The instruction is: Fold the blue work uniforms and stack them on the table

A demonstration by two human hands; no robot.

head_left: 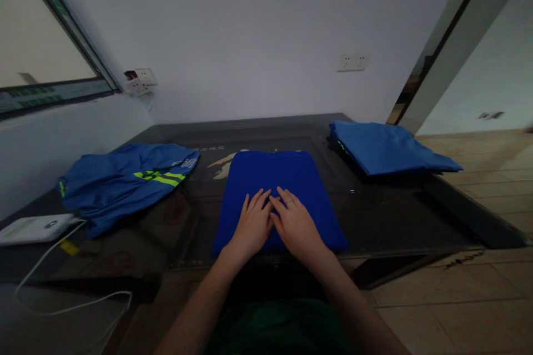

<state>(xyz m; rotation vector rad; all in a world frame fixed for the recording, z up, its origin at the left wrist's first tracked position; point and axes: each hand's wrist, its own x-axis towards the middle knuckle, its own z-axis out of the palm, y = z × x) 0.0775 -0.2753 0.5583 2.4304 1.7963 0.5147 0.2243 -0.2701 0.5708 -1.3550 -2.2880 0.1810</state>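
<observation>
Nearest to us was our green clothing (pixel 283 324), dim at the table's edge, with our two bare forearms reaching forward past it. Our left hand (pixel 255 223) and our right hand (pixel 297 226) lay palms down on the folded blue cloth (pixel 272 172), angled inward so that their fingertips met or nearly met; we could not tell whether they overlapped. The fingers of both were released and stretched out, grasping nothing, and a thin ring (pixel 290 200) showed on the right. The cloth, a smooth, neat panel, lay straight in front of us on the dark table (pixel 395 211), its near side close to the edge. To our left a white cable (pixel 46 313) looped down over the front and ran up towards a white device (pixel 33 229), with a small yellow piece (pixel 69 247) beside it. Just beyond these we saw a rumpled blue garment (pixel 120 166) with yellow-green stripes and pale lettering too small to read. Farther off on our right, a flat folded blue stack (pixel 391 147) jutted past the table's side, above the tiled floor (pixel 458 299). Behind everything rose the pale wall (pixel 250 39), bearing a double socket (pixel 352 62) to our right and a cluster of outlets (pixel 140 82) at the left corner.
</observation>
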